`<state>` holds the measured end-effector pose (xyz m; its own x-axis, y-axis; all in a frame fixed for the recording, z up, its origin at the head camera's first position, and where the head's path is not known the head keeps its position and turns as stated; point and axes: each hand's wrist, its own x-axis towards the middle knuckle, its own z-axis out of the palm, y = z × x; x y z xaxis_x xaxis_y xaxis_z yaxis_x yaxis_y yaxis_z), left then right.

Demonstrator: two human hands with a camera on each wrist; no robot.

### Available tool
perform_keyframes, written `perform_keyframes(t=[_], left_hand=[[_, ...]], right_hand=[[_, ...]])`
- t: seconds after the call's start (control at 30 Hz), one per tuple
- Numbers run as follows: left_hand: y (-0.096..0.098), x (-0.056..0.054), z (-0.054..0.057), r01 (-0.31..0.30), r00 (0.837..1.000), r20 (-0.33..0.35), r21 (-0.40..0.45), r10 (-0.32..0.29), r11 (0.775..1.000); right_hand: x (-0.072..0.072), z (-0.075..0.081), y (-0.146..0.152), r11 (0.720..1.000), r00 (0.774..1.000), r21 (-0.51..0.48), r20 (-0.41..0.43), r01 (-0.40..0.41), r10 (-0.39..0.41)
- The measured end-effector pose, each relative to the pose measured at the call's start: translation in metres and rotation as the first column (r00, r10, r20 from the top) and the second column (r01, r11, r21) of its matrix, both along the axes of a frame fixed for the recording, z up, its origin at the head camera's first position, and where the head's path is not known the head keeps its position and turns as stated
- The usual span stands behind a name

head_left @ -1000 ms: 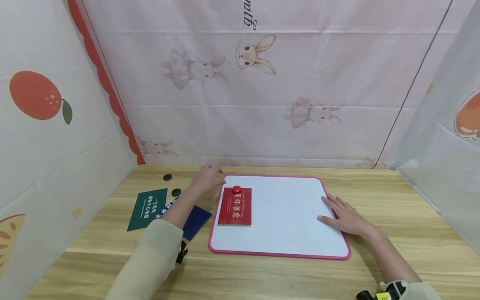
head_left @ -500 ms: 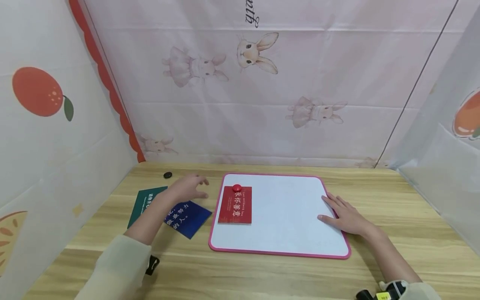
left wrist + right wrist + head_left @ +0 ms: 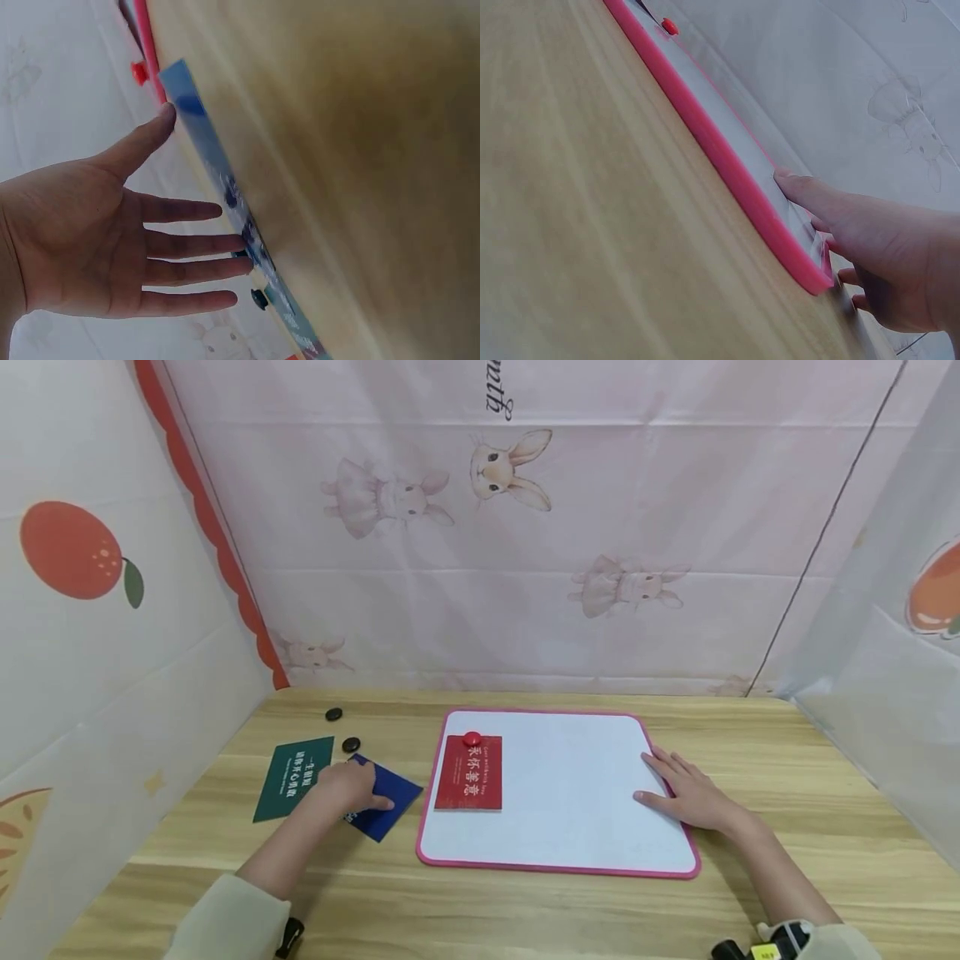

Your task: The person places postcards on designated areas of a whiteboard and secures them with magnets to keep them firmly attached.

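Observation:
My left hand [image 3: 341, 793] is over the blue card [image 3: 396, 792], covering part of it. In the left wrist view, its fingers [image 3: 191, 244] are straight and spread, with the thumb tip near one end of the card; contact is hard to judge. My right hand [image 3: 693, 795] rests on the right edge of the pink-framed whiteboard [image 3: 577, 785], with its thumb lying on the white surface. On the board's left side lies a red card [image 3: 457, 781] with white writing, and a round red magnet [image 3: 472, 738] sits at its upper edge.
Left of the blue card lies a green card [image 3: 277, 781]. Two round black pieces, probably magnets, sit behind the cards: one farther back [image 3: 333, 714], the other nearer [image 3: 351, 744]. A printed curtain [image 3: 525, 635] rises behind the wooden table [image 3: 525, 914].
My left hand has left the board's upper left corner, drawing back leftward and down to the blue card. The right hand, board and red card stay in place.

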<state>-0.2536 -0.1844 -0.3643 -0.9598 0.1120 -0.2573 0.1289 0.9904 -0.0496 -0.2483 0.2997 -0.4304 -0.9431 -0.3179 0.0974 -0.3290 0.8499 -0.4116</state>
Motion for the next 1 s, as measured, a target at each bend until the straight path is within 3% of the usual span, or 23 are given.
perform_keyframes(t=[0.27,0.6,0.73,1.0], left_hand=[[0.003,0.004,0.0,0.07,0.997,0.014,0.058,-0.071,0.996],[-0.001,0.001,-0.001,0.092,0.995,0.031,0.083,-0.095,0.992],[-0.002,-0.001,0.0,0.126,0.989,0.058,0.11,-0.133,0.986],[-0.003,-0.006,-0.006,0.15,0.984,0.075,0.14,-0.161,0.979]], right_hand=[[0.0,-0.002,0.0,1.0,1.0,0.004,0.005,0.007,-0.007],[-0.001,-0.002,0.0,1.0,1.0,0.004,0.004,0.006,-0.006],[-0.001,-0.003,0.0,1.0,1.0,0.008,0.003,0.005,-0.005],[-0.001,-0.003,0.001,1.0,1.0,0.006,-0.003,0.005,-0.005]])
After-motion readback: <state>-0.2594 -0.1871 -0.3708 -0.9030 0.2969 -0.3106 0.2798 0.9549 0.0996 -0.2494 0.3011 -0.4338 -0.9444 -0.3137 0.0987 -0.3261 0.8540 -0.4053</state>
